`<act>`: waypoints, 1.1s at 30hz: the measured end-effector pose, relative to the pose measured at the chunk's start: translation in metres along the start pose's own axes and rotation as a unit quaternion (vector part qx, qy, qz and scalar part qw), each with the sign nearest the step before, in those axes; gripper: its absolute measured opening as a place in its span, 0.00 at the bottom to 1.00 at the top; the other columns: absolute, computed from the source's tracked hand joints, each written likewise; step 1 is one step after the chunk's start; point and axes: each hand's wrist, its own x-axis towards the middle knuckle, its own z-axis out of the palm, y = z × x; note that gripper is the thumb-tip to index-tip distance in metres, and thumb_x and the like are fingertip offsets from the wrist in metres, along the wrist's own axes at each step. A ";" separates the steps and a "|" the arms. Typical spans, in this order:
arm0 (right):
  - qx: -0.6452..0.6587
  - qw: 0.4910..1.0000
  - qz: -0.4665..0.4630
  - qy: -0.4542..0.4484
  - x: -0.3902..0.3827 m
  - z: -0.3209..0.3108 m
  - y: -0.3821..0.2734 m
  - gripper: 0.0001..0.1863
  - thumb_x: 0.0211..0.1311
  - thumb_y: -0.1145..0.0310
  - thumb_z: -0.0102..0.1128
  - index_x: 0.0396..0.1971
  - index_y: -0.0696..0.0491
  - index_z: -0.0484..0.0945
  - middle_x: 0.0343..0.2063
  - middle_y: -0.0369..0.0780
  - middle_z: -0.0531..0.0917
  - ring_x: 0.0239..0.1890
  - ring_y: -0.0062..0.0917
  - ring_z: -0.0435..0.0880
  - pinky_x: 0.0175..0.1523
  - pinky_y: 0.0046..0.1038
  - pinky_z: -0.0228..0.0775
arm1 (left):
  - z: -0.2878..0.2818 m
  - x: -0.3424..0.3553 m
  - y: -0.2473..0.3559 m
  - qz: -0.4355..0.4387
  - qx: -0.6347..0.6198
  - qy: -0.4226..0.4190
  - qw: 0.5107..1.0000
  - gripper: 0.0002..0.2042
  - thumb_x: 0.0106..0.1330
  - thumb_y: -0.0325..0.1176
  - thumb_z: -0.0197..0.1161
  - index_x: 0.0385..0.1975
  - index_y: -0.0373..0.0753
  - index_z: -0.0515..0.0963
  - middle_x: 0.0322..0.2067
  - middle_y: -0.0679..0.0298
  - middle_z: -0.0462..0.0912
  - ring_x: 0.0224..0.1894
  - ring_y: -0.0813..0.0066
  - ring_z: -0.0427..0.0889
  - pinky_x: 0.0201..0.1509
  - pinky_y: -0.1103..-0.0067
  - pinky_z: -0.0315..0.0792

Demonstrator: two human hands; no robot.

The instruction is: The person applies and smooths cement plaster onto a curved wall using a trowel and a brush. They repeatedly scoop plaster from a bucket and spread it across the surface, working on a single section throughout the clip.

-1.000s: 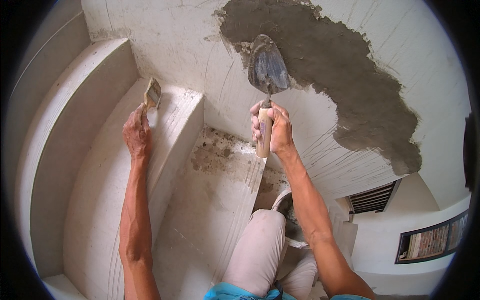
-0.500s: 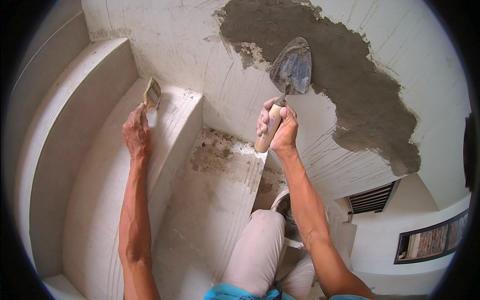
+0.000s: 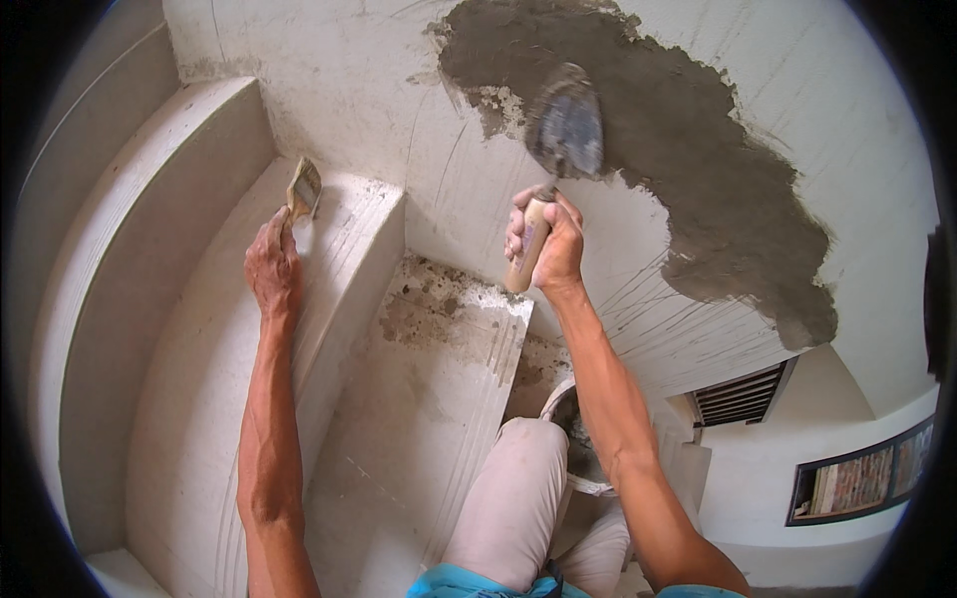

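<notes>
Head view: the trowel (image 3: 566, 125) is in front of the wall (image 3: 469, 169), its motion-blurred blade over the left edge of the wet grey plaster (image 3: 668, 130) — whether it touches, I cannot tell. Compared with half a second ago, the blade has shifted slightly left and up, and the handle stands a little more upright. The right hand (image 3: 548, 239) is wrapped around that handle. The left hand (image 3: 273, 261) pinches a flat brush-like tool (image 3: 304, 189) above the step (image 3: 224, 289), its position unchanged. Lower down, a bucket (image 3: 590, 487) holds grey material — partly hidden by the knee (image 3: 528, 444) and right forearm (image 3: 618, 414).
</notes>
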 end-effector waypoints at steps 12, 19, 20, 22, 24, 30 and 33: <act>-0.046 0.998 0.037 -0.030 0.007 0.005 0.004 0.16 0.60 0.61 0.47 0.38 0.59 0.73 0.21 0.40 0.76 0.17 0.24 0.75 0.21 0.29 0.72 | 0.000 0.002 0.003 0.000 -0.016 0.005 1.000 0.13 0.71 0.31 0.54 0.51 0.42 0.81 0.40 0.54 0.85 0.41 0.53 0.83 0.46 0.64 0.75; 0.033 0.998 -0.025 0.046 -0.024 -0.028 0.003 0.18 0.58 0.57 0.50 0.36 0.58 0.73 0.19 0.41 0.75 0.15 0.26 0.75 0.20 0.29 0.72 | 0.000 0.001 -0.001 0.007 0.000 0.003 1.000 0.13 0.71 0.30 0.54 0.51 0.41 0.80 0.42 0.55 0.85 0.42 0.54 0.84 0.45 0.64 0.76; 0.044 0.997 -0.036 0.046 -0.029 -0.031 0.003 0.18 0.58 0.57 0.50 0.36 0.58 0.73 0.19 0.41 0.75 0.15 0.26 0.75 0.20 0.29 0.72 | 0.000 0.001 0.000 0.007 0.003 0.000 1.000 0.13 0.71 0.30 0.54 0.51 0.41 0.80 0.43 0.55 0.85 0.42 0.54 0.84 0.45 0.65 0.76; 0.066 0.995 -0.057 0.045 -0.036 -0.036 0.005 0.18 0.57 0.56 0.51 0.36 0.58 0.74 0.19 0.41 0.75 0.15 0.26 0.75 0.20 0.29 0.72 | -0.001 0.000 0.000 0.005 -0.010 0.006 1.000 0.13 0.71 0.30 0.54 0.51 0.41 0.80 0.43 0.55 0.85 0.42 0.54 0.84 0.45 0.65 0.76; 0.024 0.998 -0.033 0.037 -0.037 -0.032 0.002 0.17 0.57 0.58 0.50 0.36 0.58 0.74 0.19 0.41 0.76 0.15 0.25 0.75 0.20 0.29 0.72 | -0.002 0.001 0.001 0.004 -0.010 0.004 1.000 0.13 0.71 0.31 0.54 0.51 0.41 0.80 0.43 0.55 0.85 0.43 0.54 0.84 0.46 0.65 0.75; -0.042 0.999 0.021 -0.006 -0.015 -0.020 -0.004 0.16 0.58 0.62 0.47 0.36 0.60 0.74 0.20 0.41 0.77 0.15 0.23 0.75 0.20 0.28 0.71 | 0.000 0.002 0.002 -0.001 0.003 -0.008 1.000 0.14 0.72 0.33 0.53 0.52 0.41 0.80 0.43 0.55 0.85 0.44 0.54 0.84 0.48 0.65 0.75; -0.037 0.999 0.012 0.024 -0.018 -0.024 -0.010 0.16 0.59 0.61 0.47 0.36 0.59 0.74 0.20 0.41 0.77 0.15 0.24 0.75 0.19 0.28 0.71 | 0.000 0.002 0.002 -0.003 0.003 -0.009 1.000 0.14 0.72 0.32 0.53 0.52 0.41 0.80 0.44 0.55 0.85 0.44 0.54 0.84 0.48 0.65 0.75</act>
